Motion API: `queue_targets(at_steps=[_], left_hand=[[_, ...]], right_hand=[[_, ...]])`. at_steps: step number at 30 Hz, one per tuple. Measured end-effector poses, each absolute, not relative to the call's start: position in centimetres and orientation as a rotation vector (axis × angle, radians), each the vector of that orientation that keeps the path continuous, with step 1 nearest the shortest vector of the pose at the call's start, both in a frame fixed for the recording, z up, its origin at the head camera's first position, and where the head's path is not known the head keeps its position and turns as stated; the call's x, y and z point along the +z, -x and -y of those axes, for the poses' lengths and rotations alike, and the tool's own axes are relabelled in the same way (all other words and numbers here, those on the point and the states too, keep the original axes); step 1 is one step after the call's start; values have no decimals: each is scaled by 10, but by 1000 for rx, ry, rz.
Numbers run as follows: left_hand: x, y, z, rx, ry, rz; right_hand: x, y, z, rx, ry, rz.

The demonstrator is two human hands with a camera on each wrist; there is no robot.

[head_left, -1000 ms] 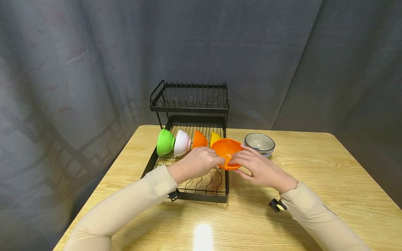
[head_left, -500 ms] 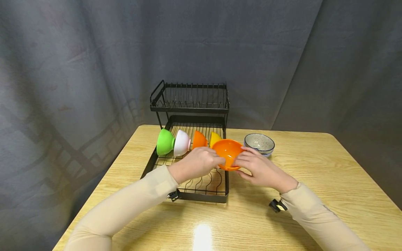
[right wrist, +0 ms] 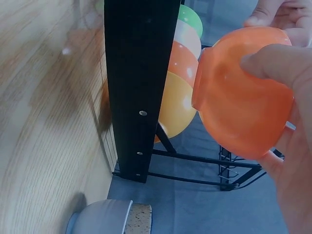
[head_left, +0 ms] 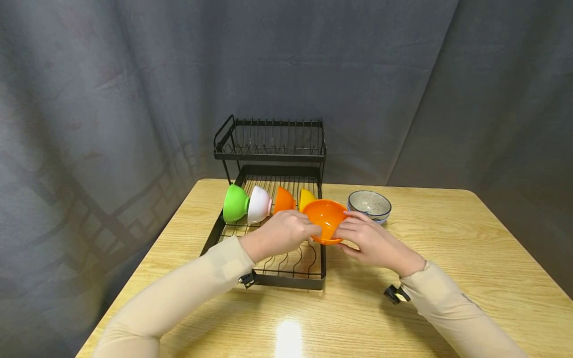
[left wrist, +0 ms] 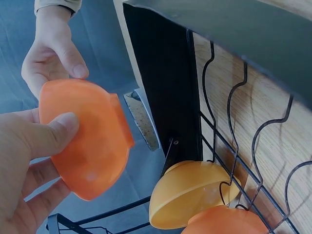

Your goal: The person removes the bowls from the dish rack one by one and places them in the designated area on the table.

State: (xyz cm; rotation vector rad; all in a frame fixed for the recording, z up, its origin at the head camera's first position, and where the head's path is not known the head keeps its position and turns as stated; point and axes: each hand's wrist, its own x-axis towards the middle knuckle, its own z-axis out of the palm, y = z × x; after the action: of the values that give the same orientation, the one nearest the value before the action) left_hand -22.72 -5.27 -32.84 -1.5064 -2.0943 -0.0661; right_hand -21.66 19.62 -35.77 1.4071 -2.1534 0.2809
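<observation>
Both hands hold an orange bowl (head_left: 325, 215) by its rim, its inside facing the head camera, over the right side of the black dish rack (head_left: 286, 282). On the bowl's left, the left hand (head_left: 286, 231) grips the rim, its thumb (left wrist: 61, 129) flat on the outer wall in the left wrist view. From the right, the right hand (head_left: 373, 243) has fingers inside the bowl and its thumb (right wrist: 265, 61) outside. Behind stand a yellow bowl (head_left: 306, 197), a second orange bowl (head_left: 284, 199), a white bowl (head_left: 258, 205) and a green bowl (head_left: 235, 204), turned on their sides in the rack.
Speckled ceramic bowls (head_left: 369, 203), seemingly stacked, stand on the wooden table (head_left: 438, 233) right of the rack. An upper rack tier (head_left: 270, 156) rises over the rear of the lower one. A grey curtain (head_left: 358, 89) hangs behind the table.
The held orange bowl has shifted slightly right and down. The right hand's fingers have moved a little to the right at its rim; the left hand has barely moved.
</observation>
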Motion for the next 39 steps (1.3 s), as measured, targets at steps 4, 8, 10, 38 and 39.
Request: queue_targets(at_steps=[4, 8, 10, 38, 39], left_hand=[[-328, 227, 53, -58, 1513, 2088], [-327, 226, 53, -51, 1525, 2090], [-326, 226, 53, -50, 1532, 2093], [-304, 241, 83, -447, 1249, 2624], [-305, 242, 84, -451, 1240, 2687]], right_hand=[[-358, 217, -197, 289, -1418, 2108], [-357, 216, -198, 292, -1432, 2074], [-357, 216, -199, 294, -1436, 2061], [-358, 213, -205, 220, -1390, 2089], [-358, 213, -205, 219, -1387, 2088]])
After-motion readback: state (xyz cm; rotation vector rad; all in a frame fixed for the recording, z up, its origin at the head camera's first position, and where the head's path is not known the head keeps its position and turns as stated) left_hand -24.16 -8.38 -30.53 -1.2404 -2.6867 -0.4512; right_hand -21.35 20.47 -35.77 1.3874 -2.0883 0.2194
